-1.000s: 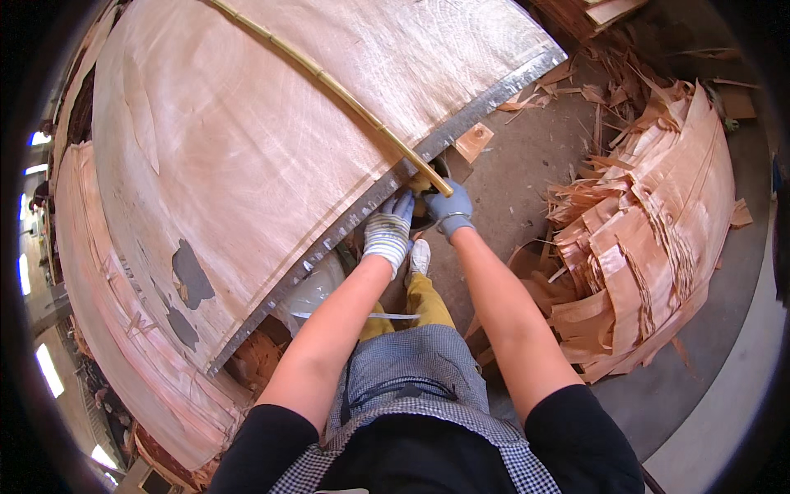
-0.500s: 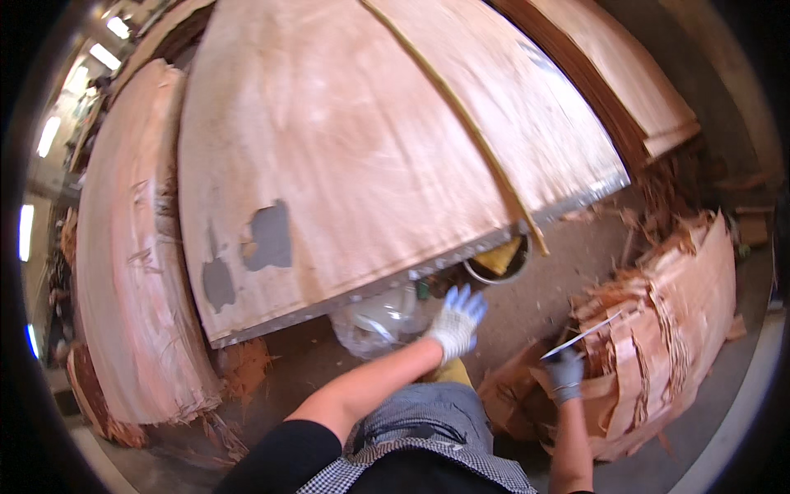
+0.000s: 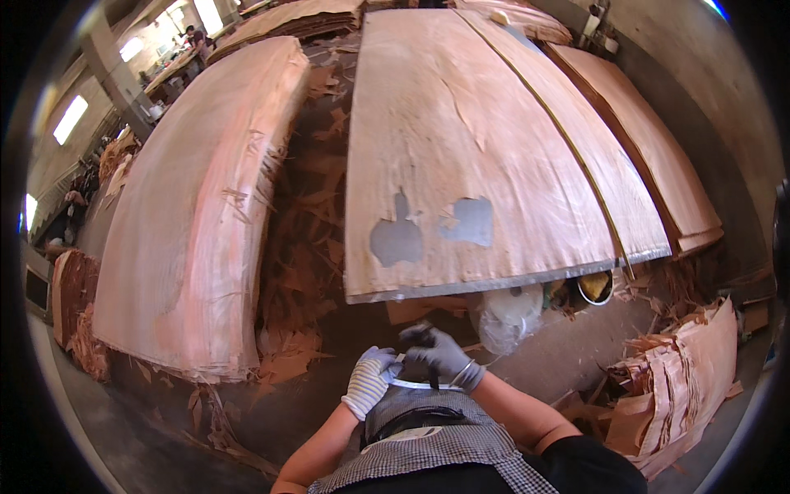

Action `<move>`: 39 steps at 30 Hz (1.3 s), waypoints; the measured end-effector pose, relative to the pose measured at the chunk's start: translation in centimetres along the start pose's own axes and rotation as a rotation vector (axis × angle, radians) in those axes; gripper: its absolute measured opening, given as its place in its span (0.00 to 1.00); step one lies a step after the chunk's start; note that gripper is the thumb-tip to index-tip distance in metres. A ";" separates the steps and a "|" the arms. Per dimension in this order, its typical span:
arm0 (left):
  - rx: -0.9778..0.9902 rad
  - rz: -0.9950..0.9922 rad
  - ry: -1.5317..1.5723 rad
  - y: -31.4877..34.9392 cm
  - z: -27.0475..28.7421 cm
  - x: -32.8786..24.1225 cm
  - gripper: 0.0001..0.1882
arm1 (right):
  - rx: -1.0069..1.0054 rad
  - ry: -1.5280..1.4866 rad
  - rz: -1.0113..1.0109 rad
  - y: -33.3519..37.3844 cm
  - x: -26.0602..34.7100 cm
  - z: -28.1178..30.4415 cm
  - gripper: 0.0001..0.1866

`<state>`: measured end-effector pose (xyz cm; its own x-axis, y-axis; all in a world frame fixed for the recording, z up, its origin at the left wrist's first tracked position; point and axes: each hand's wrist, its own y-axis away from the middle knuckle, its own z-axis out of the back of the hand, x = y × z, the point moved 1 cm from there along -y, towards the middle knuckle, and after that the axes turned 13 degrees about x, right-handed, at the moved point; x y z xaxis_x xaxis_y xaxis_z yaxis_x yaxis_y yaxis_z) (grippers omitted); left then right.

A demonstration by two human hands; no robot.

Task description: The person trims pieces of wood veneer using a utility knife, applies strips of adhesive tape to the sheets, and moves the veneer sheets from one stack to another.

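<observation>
My left hand [image 3: 370, 382], in a striped white glove, is closed at waist height, its fingers curled at the end of a thin, pale, blade-like strip [image 3: 420, 385]. Right beside it is my right hand [image 3: 444, 360] in a grey glove with dark, soiled fingertips. Its fingers are bent inward, and what they grip is hidden. The pale strip runs below this hand toward its wrist. Ahead stands a broad stack of wood veneer sheets [image 3: 494, 156], with two grey patches showing through torn holes in the top sheet. A long narrow stick [image 3: 568, 140] lies along it.
Another veneer stack [image 3: 189, 214] stands left, with torn scraps [image 3: 317, 206] in the gap. A bundle of veneer pieces [image 3: 679, 383] lies at right. Under the stack's front edge sit a clear plastic bag [image 3: 508, 321] and a bucket [image 3: 595, 288]. A person [image 3: 197, 43] is far off at left.
My view has swung left. My left hand, open and reaching forward before, is now closed near my waist. My right hand has come from the veneer bundle to meet it.
</observation>
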<state>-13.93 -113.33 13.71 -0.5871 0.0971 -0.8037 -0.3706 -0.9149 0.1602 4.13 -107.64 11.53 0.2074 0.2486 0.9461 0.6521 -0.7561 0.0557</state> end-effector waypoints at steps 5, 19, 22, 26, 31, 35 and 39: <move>0.007 0.010 -0.196 1.7 7.4 4.9 0.10 | 0.096 -0.359 -0.134 -8.2 -1.5 -6.2 0.15; -0.243 0.447 -0.431 -0.6 38.4 35.1 0.11 | -0.544 -0.103 0.019 -40.4 6.1 6.7 0.14; -0.254 0.300 -0.276 -6.4 42.5 34.0 0.16 | -0.216 0.228 -0.047 -49.1 6.5 -0.9 0.11; -0.123 0.010 -0.025 -18.2 48.2 30.0 0.23 | 0.022 0.344 -0.134 -59.1 6.5 -6.3 0.05; -0.080 -0.059 0.201 -30.5 56.8 30.0 0.13 | -0.150 0.328 -0.142 -69.0 5.6 -6.1 0.06; 0.197 -0.143 0.139 -39.8 62.5 31.4 0.15 | -0.317 0.307 -0.172 -74.7 7.8 -2.3 0.05; 0.325 -0.247 0.146 -50.6 64.9 30.4 0.06 | -0.480 0.105 -0.186 -77.9 11.4 2.2 0.04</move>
<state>-59.71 -38.64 18.32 -0.3530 0.2192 -0.9096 -0.7084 -0.6977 0.1068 -42.72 -44.56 17.30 0.0297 0.3622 0.9316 0.2581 -0.9032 0.3429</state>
